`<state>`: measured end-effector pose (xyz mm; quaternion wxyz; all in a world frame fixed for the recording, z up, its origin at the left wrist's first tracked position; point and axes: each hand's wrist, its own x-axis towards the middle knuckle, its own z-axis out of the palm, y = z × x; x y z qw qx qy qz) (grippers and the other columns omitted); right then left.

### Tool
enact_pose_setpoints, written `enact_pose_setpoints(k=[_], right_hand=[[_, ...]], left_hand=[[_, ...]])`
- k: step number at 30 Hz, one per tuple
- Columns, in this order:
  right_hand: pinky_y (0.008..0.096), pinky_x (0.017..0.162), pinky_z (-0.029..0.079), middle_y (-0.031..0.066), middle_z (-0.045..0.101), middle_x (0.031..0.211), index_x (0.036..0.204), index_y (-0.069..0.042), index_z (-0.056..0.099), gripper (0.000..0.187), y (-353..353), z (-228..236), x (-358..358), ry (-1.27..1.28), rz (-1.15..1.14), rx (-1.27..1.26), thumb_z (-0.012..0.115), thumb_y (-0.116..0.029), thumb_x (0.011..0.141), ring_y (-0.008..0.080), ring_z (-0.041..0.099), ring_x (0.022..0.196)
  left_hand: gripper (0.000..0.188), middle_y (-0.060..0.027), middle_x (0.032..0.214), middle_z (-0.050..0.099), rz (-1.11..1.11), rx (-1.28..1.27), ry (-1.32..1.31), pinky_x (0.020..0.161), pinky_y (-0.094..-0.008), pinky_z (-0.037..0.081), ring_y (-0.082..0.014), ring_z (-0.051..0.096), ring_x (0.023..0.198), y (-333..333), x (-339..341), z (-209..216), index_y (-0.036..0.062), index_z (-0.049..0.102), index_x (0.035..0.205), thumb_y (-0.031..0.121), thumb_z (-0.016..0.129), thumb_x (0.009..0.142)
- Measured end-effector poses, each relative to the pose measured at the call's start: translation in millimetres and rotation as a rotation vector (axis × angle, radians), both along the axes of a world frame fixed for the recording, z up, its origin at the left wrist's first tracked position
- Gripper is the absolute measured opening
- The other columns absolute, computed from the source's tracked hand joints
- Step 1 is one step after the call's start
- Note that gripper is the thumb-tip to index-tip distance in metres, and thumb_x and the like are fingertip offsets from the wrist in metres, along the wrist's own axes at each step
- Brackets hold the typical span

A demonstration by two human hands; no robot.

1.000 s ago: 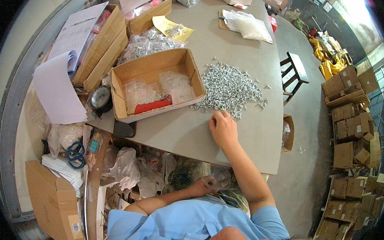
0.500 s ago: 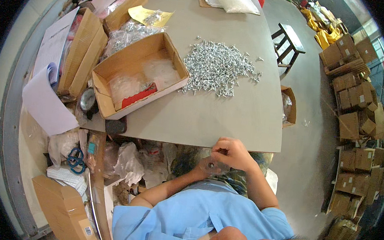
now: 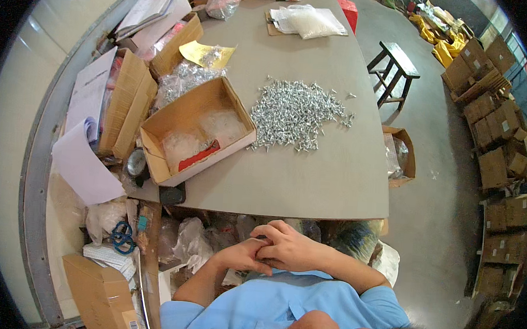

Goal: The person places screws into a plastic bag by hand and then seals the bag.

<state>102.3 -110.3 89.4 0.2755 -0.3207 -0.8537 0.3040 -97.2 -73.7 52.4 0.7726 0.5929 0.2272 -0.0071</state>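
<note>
My left hand (image 3: 241, 255) and my right hand (image 3: 288, 248) are together in front of my blue shirt, just off the table's near edge. The right hand lies over the left, its fingers bent across the left hand's fingers. Both look closed. Whatever they hold, if anything, is hidden between them. Beyond them on the grey table (image 3: 310, 182) lies a loose heap of small silver screws (image 3: 296, 115). Left of the heap stands an open cardboard box (image 3: 196, 172) with clear plastic bags (image 3: 223, 124) and a red piece (image 3: 199, 155) inside.
Screw-filled plastic bags (image 3: 187, 81), a yellow paper (image 3: 207, 54) and cardboard boxes (image 3: 131, 105) crowd the left side. Blue-handled scissors (image 3: 122, 238) lie at lower left. A clipboard with a white bag (image 3: 313, 24) is at the far end. A stool (image 3: 396, 70) stands right of the table.
My hands have drawn back from the table edge toward my body and a little left. The right now covers the left, hiding the small clear thing seen there before. The view has tilted up.
</note>
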Motion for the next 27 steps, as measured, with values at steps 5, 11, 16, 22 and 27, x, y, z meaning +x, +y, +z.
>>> enact_pose_setpoints(k=[5, 11, 16, 22, 27], right_hand=[[0.0386, 0.082, 0.046, 0.0090, 0.056, 0.110, 0.078, -0.008, 0.064, 0.012, 6, 9, 12, 0.096, -0.081, 0.009, 0.071, -0.011, 0.069, 0.0283, 0.053, 0.099], [0.0363, 0.064, 0.051, 0.0083, 0.063, 0.081, 0.079, -0.007, 0.063, 0.011, 0, 10, 30, 0.157, -0.256, -0.154, 0.071, -0.007, 0.072, 0.0266, 0.062, 0.073], [0.0361, 0.061, 0.049, 0.0099, 0.061, 0.078, 0.080, -0.004, 0.059, 0.013, 0, 9, 33, 0.151, -0.353, -0.147, 0.070, -0.005, 0.073, 0.0284, 0.060, 0.071], [0.0390, 0.065, 0.047, 0.0122, 0.057, 0.077, 0.080, -0.004, 0.056, 0.009, 3, 19, 36, 0.172, -0.313, -0.175, 0.065, -0.007, 0.077, 0.0321, 0.058, 0.074], [0.0363, 0.066, 0.047, 0.0123, 0.057, 0.077, 0.080, -0.004, 0.055, 0.008, 15, 6, 59, 0.230, -0.411, -0.236, 0.060, 0.000, 0.076, 0.0300, 0.058, 0.074]], left_hand=[[0.064, -0.0051, 0.109, 0.058, 0.384, 0.218, -0.246, 0.087, -0.0303, 0.045, -0.0150, 0.055, 0.099, 0, 9, 3, 0.0001, 0.044, 0.125, 0.019, 0.078, 0.075], [0.013, -0.0125, 0.093, 0.064, 0.505, 0.679, -0.240, 0.077, -0.0324, 0.049, -0.0234, 0.062, 0.085, 0, 22, 13, 0.0010, 0.060, 0.091, 0.012, 0.064, 0.086], [0.008, -0.0156, 0.088, 0.060, 0.480, 0.891, -0.169, 0.070, -0.0356, 0.048, -0.0321, 0.059, 0.081, 2, 34, 23, 0.0001, 0.056, 0.091, 0.005, 0.060, 0.086], [0.006, -0.0156, 0.086, 0.059, 0.454, 1.043, -0.142, 0.067, -0.0372, 0.047, -0.0358, 0.056, 0.076, 17, 32, 41, 0.0023, 0.054, 0.090, 0.007, 0.057, 0.086], [0.008, -0.0066, 0.081, 0.058, 0.777, 1.093, 0.139, 0.066, -0.0296, 0.045, -0.0149, 0.055, 0.074, 79, 5, 75, 0.0032, 0.056, 0.087, 0.010, 0.055, 0.091]])
